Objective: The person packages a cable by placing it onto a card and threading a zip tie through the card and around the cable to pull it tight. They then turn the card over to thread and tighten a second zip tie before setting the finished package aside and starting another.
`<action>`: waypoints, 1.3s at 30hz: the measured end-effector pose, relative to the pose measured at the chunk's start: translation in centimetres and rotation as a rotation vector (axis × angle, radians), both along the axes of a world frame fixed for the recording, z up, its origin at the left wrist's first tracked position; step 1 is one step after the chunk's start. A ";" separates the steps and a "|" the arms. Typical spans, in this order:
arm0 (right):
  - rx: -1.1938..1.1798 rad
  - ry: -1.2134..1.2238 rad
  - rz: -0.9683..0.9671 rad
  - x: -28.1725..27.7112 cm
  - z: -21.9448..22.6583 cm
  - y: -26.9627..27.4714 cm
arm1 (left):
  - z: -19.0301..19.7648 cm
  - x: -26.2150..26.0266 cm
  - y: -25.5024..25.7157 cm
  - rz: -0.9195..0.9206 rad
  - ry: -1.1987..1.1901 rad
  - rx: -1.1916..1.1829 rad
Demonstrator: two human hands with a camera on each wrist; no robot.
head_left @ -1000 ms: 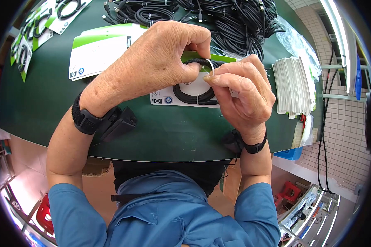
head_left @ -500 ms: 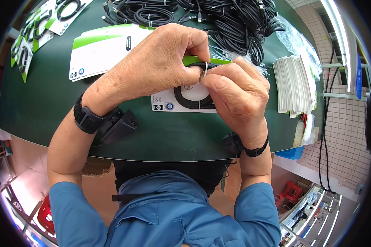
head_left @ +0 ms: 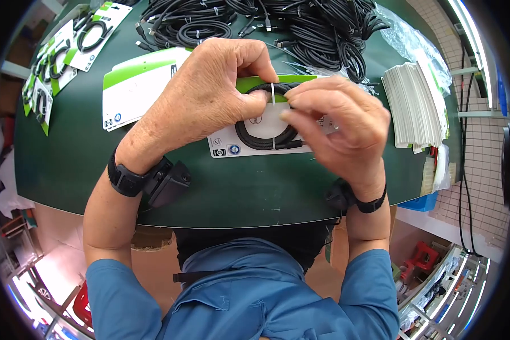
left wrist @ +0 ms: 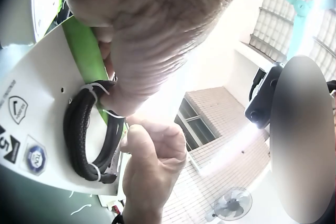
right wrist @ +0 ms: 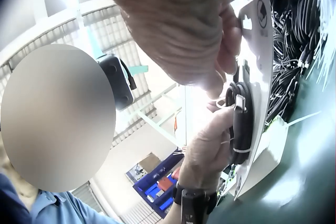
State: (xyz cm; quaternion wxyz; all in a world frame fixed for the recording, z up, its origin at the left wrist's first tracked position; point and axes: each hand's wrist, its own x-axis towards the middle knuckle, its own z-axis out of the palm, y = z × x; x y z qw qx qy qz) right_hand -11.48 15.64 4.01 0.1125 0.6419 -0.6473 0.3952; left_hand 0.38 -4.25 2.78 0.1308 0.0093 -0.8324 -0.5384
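My left hand point(head_left: 215, 90) grips the upper left of a white and green packaging card point(head_left: 226, 143), thumb inside the coil and fingers behind. On the card lies a coiled black braided cable point(head_left: 249, 136). One white tie point(head_left: 273, 143) binds its lower side; a second white tie point(head_left: 273, 93) loops over the top beside the left thumb. Just right of that upper tie is my right hand point(head_left: 345, 116), thumb and forefinger bent with a gap between their tips. The left wrist view shows the upper tie point(left wrist: 113, 113) standing out near the right fingers point(left wrist: 139, 140).
Blank cards point(head_left: 136, 85) lie left of the hands, and a thick stack of cards point(head_left: 413, 107) stands at right. Bundled black cables point(head_left: 323, 34) heap along the back, with loose white ties nearby. Carded cables point(head_left: 93, 37) overlap at far left; clear plastic point(head_left: 413, 39) lies back right.
The right fingers, pinching at the upper tie before, have moved off to the right and spread apart. The upper tie now lies straighter across the coil. The left hand keeps its hold.
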 end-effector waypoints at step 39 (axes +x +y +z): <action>0.318 -0.876 0.306 -2.8 -4.5 3.4 | 1.4 0.4 -0.1 -0.009 -0.081 0.246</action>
